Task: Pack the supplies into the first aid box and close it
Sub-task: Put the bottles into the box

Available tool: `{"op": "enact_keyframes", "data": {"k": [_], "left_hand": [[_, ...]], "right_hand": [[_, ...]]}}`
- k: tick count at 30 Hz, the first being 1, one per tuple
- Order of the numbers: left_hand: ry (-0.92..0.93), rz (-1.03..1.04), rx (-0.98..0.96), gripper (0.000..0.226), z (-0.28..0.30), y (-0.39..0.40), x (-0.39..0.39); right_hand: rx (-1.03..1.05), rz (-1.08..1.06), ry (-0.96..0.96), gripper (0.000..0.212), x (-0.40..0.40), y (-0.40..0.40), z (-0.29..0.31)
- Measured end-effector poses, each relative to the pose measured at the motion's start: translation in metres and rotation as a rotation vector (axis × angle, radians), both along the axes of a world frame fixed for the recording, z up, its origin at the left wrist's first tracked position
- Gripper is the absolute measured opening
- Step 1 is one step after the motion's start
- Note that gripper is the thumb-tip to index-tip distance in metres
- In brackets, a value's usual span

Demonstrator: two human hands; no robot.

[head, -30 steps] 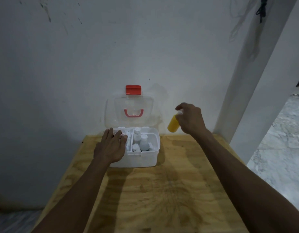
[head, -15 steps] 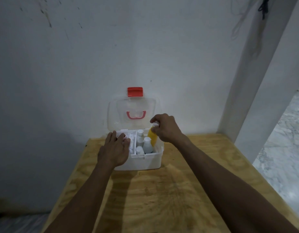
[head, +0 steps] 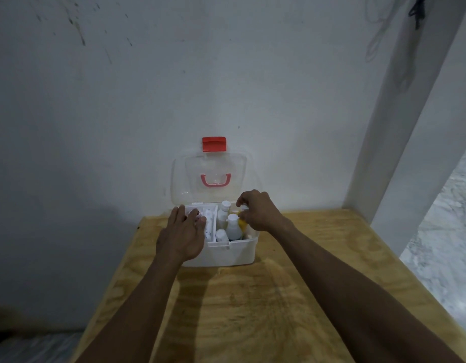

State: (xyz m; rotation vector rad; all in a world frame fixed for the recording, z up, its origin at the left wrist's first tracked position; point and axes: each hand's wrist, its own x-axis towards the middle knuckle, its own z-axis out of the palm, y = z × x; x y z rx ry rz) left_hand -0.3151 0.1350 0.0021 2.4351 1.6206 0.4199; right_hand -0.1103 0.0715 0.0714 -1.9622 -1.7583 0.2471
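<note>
Hard to make out: the yellow bottle [head: 241,223], mostly hidden behind the right hand [head: 258,212] and the white bottles [head: 233,226], only a sliver of yellow showing in the right compartment of the first aid box [head: 226,254]. Also unclear: the contents of the left compartment, largely covered by the left hand [head: 183,235]. Right hand reaching over the box's right side, fingers curled down and pinching the white cap of the yellow bottle. Left hand laid flat, fingers straight and relaxed, resting across the box's left rim and gripping nothing. Box sitting at the far edge of the wooden table [head: 279,297], against the wall, clear lid [head: 209,176] standing upright behind it with red latch [head: 214,144] on top and red handle [head: 215,180] showing through. Both forearms cut off at the bottom of the view.
</note>
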Motion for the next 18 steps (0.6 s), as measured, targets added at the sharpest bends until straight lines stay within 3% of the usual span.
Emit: {"op": "enact_keyframes", "data": {"k": [5,11,18], "left_hand": [[-0.01,-0.009,0.012,0.071,-0.002,0.003,-0.001],[-0.001,-0.016,0.02,0.079,-0.007,0.009,-0.002],[0.002,-0.009,0.012,0.089,-0.012,0.015,-0.002]], "right_hand": [[-0.02,0.038,-0.032,0.034,-0.004,0.004,0.0],[-0.034,0.044,0.104,0.053,0.002,0.001,0.006],[-0.007,0.062,0.167,0.056,0.003,-0.001,0.008]]}}
